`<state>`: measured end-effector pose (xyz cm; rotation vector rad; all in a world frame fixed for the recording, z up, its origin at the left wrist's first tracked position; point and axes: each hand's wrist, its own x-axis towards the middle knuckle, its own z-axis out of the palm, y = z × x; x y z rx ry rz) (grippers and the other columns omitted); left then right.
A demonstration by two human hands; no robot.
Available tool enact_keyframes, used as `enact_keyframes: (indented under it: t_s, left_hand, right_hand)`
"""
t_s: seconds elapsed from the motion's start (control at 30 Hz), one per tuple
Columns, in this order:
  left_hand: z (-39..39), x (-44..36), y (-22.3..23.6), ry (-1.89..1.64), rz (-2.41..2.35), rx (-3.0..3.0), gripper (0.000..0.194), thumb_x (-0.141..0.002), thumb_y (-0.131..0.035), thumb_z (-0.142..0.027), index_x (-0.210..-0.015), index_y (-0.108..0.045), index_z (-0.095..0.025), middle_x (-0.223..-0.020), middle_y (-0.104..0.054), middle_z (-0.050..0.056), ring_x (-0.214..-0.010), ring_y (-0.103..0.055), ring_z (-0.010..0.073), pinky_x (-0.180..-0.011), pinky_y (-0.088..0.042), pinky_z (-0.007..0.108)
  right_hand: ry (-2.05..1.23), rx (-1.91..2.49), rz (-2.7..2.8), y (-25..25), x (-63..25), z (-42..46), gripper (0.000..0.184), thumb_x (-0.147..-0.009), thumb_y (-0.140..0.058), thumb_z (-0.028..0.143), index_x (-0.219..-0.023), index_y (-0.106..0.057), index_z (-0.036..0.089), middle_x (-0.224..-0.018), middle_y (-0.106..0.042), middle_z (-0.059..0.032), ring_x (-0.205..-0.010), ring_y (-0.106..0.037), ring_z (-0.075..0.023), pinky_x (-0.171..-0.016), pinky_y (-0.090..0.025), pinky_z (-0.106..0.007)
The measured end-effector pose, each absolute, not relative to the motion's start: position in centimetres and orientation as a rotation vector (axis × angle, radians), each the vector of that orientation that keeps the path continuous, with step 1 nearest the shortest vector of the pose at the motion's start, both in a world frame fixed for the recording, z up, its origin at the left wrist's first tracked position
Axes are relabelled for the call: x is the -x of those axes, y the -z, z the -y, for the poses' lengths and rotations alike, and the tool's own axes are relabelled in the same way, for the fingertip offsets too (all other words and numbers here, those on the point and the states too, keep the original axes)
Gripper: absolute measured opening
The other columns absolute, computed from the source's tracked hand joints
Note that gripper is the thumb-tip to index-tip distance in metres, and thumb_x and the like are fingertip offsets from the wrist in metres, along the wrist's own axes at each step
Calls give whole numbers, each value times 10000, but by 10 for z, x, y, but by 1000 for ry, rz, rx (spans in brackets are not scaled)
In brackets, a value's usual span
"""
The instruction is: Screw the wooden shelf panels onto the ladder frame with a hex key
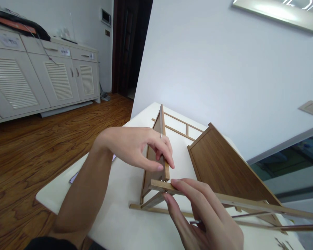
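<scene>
Touching one frame (240, 200): two hands (135, 144) (211, 211)

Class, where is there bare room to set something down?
Bare table shows between the left arm and low rail, and between the small and large panels. Crowded: the upper rail's end, where left and right hands are close, and the right corner's small pieces.

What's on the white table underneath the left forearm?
A flat, pale-purple, dark-edged object shows on either side of the left forearm. Its middle is covered, so I can't tell what it is.
</scene>
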<state>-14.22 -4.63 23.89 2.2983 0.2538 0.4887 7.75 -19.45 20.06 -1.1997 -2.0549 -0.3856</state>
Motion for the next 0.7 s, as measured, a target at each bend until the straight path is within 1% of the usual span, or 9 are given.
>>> enact_keyframes:
  t_s: [0.07, 0.1, 0.2, 0.23, 0.27, 0.37, 0.43, 0.6, 0.7]
  left_hand:
    - [47, 145, -239, -471, -228, -2274, 208, -946, -728, -258, -1138, -808, -238, -1207, -749, 68, -982, -693, 149, -960, -563, 246]
    - [48, 146, -239, -461, -217, -2263, 233, -924, -772, -314, -1143, -805, -243, -1224, -745, 71, -1007, -695, 160, -973, -561, 254]
    - [52, 147, -239, -457, -246, -2259, 486, -714, -957, -437, -1131, -786, -257, -1224, -740, 64, -1058, -683, 199, -977, -558, 279]
    - [54, 147, -239, -460, -270, -2265, 536, -661, -988, -438, -1121, -779, -258, -1213, -740, 59, -1067, -677, 206, -975, -556, 283]
    - [55, 147, -239, -461, -292, -2272, 548, -641, -1000, -423, -1111, -773, -257, -1198, -739, 54, -1073, -673, 207, -976, -552, 284]
    - [58, 145, -239, -462, -288, -2283, 475, -681, -984, -366, -1086, -767, -245, -1160, -741, 46, -1071, -675, 196, -978, -542, 276]
    - [57, 145, -238, -471, -256, -2284, 449, -696, -975, -356, -1080, -771, -244, -1158, -746, 46, -1059, -678, 192, -977, -541, 275]
    - [58, 145, -239, -475, -251, -2305, 387, -718, -946, -314, -1055, -768, -246, -1137, -751, 36, -1035, -675, 184, -958, -543, 269]
    - [69, 144, -242, -470, -366, -2353, 354, -738, -886, -252, -1058, -734, -234, -1151, -741, 23, -1024, -676, 180, -951, -535, 265]
  right_hand:
    - [349, 1183, 2059, -200, -78, 194, 138, -1024, -657, 307, -1132, -709, 238, -961, -792, -29, -484, -631, -81, -538, -573, -191]
    - [334, 1173, 2061, -200, -78, 194, 142, -1024, -657, 307, -1137, -709, 237, -966, -790, -30, -479, -627, -79, -550, -581, -190]
    - [318, 1153, 2055, -199, -79, 193, 151, -1032, -645, 309, -1148, -706, 234, -969, -787, -31, -481, -628, -76, -554, -588, -182]
    - [317, 1155, 2051, -199, -79, 193, 155, -1034, -642, 314, -1149, -708, 233, -969, -789, -34, -495, -641, -79, -553, -588, -178]
    - [315, 1159, 2049, -200, -79, 194, 160, -1034, -641, 319, -1147, -714, 232, -971, -791, -39, -525, -667, -86, -553, -589, -174]
    - [311, 1168, 2067, -201, -81, 193, 179, -1017, -660, 325, -1145, -743, 232, -990, -798, -62, -675, -757, -126, -550, -594, -168]
    - [306, 1163, 2093, -203, -84, 193, 198, -998, -677, 322, -1155, -759, 234, -1001, -801, -69, -730, -779, -143, -551, -598, -167]
    - [302, 1151, 2111, -205, -86, 193, 216, -977, -694, 307, -1171, -763, 244, -1011, -804, -61, -765, -791, -146, -578, -611, -159]
    - [288, 1155, 2089, -203, -85, 193, 210, -995, -676, 305, -1181, -749, 239, -1016, -802, -67, -765, -791, -152, -597, -619, -180]
